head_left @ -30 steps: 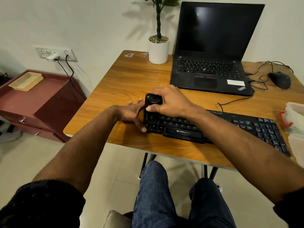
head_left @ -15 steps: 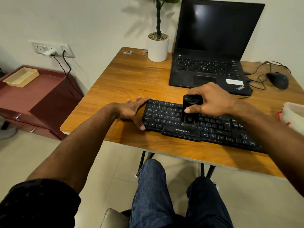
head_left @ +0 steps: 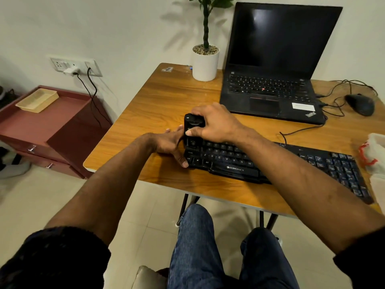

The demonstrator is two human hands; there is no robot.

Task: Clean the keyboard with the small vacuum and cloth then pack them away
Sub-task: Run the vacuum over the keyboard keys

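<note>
A black keyboard point(head_left: 270, 163) lies along the front of the wooden table point(head_left: 166, 101). My right hand point(head_left: 212, 124) grips a small black vacuum point(head_left: 190, 130) that stands upright on the keyboard's far left keys. My left hand point(head_left: 170, 142) holds the keyboard's left end, thumb on the front corner and fingers stretched along the side. I see no cloth that I can name for sure.
An open black laptop point(head_left: 270, 86) sits behind the keyboard, a white plant pot point(head_left: 205, 63) to its left, a black mouse point(head_left: 360, 104) with cables to its right. A white plastic bag point(head_left: 375, 153) lies at the right edge. A maroon cabinet point(head_left: 52, 126) with a tray stands left.
My right hand slid the vacuum from the left end out to the middle of the keyboard and back to the left end. My left hand stayed on the keyboard's left edge.
</note>
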